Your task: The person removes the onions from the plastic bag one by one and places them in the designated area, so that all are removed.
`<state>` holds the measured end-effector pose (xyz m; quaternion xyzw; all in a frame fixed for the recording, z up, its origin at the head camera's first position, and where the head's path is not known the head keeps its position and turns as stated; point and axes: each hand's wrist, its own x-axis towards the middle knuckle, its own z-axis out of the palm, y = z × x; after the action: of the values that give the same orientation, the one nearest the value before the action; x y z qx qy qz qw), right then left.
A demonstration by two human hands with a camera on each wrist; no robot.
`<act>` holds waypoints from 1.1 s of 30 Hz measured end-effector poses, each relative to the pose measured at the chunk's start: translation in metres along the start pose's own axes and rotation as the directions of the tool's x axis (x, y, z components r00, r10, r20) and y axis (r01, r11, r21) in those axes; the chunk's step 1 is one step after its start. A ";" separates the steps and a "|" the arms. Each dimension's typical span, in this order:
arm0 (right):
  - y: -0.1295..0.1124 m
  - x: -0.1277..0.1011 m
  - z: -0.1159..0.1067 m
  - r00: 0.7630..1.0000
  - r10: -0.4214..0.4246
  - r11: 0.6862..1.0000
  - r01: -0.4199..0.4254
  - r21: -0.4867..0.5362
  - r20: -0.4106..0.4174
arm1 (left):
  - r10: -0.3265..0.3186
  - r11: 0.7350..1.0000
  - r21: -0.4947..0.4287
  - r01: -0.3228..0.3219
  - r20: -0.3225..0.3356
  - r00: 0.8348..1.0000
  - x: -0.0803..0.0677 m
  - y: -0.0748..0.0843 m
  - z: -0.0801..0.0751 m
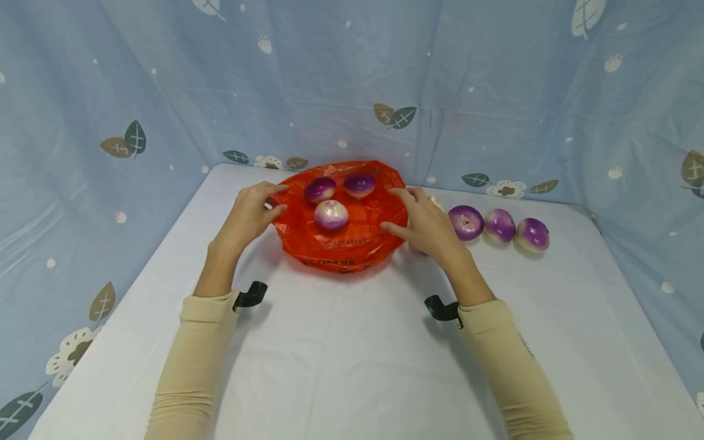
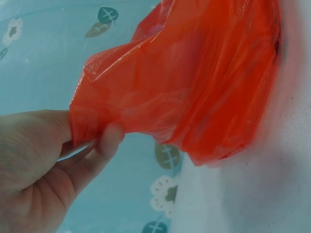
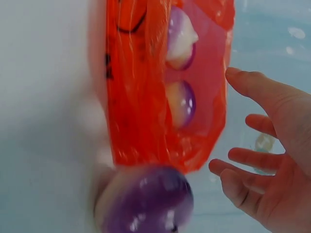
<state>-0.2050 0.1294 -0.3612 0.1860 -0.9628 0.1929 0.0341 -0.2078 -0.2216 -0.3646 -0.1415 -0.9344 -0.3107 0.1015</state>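
A red plastic bag (image 1: pixel 352 244) with dark print stands with its mouth wide, holding three glossy purple-and-white turnips; a pale one (image 1: pixel 331 215) lies nearest, and two darker ones, including one at the back left (image 1: pixel 320 190), sit behind. At the bag's left rim is my left hand (image 1: pixel 250 211), thumb and forefinger spread; in the left wrist view the red film overlaps its fingertips. Across from it, my right hand (image 1: pixel 426 223) has its fingers apart at the right rim. The right wrist view shows nothing in that palm, with the thumb tip right at the film.
To the right of the bag, several more turnips stand in a row on the white table (image 1: pixel 341 354), among them the far right one (image 1: pixel 533 234). Others are partly hidden by the right hand. A blue patterned curtain (image 1: pixel 330 79) hangs behind the table.
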 end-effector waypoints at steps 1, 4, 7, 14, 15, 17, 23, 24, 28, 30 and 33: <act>-0.003 0.001 0.002 1.000 -0.003 1.000 0.003 0.001 0.006 | 0.003 1.000 0.001 -0.003 -0.002 1.000 0.000 0.000 0.000; -0.010 0.004 0.008 1.000 -0.023 1.000 0.023 0.011 0.015 | 0.006 1.000 0.003 -0.006 -0.004 1.000 0.001 0.001 0.000; -0.017 0.008 0.015 0.999 -0.044 0.999 0.044 0.011 0.017 | 0.007 1.000 0.001 -0.007 0.000 1.000 0.001 0.000 0.001; -0.033 0.018 0.029 0.996 -0.074 0.997 0.073 0.036 0.041 | 0.006 1.000 0.009 -0.006 -0.006 1.000 -0.001 -0.003 0.000; -0.034 0.019 0.031 0.996 -0.078 0.996 0.076 0.039 0.046 | 0.004 1.000 0.010 -0.004 -0.006 1.000 -0.001 -0.004 0.000; -0.036 0.021 0.034 0.995 -0.082 0.996 0.080 0.042 0.050 | 0.004 1.000 0.010 -0.004 -0.005 1.000 -0.002 -0.004 0.000; -0.037 0.024 0.042 0.996 -0.067 0.996 0.063 0.064 0.060 | 0.010 1.000 0.006 -0.010 -0.006 1.000 0.000 -0.003 0.000; -0.038 0.025 0.043 0.996 -0.066 0.996 0.062 0.066 0.063 | 0.012 1.000 0.006 -0.012 -0.007 1.000 0.000 -0.002 0.000; -0.040 0.028 0.047 0.993 -0.082 0.995 0.076 0.071 0.082 | 0.017 1.000 0.003 -0.017 -0.007 1.000 0.001 -0.002 0.001; -0.042 0.030 0.049 0.991 -0.097 0.993 0.090 0.073 0.095 | 0.017 1.000 0.002 -0.017 -0.006 1.000 0.001 -0.002 0.001; -0.045 0.033 0.051 0.988 -0.100 0.993 0.092 0.076 0.116 | 0.015 1.000 -0.001 -0.015 -0.006 1.000 0.001 -0.002 0.002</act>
<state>-0.2183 0.0599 -0.3871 0.2444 -0.9457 0.2133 -0.0209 -0.2094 -0.2217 -0.3664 -0.1477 -0.9328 -0.3110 0.1063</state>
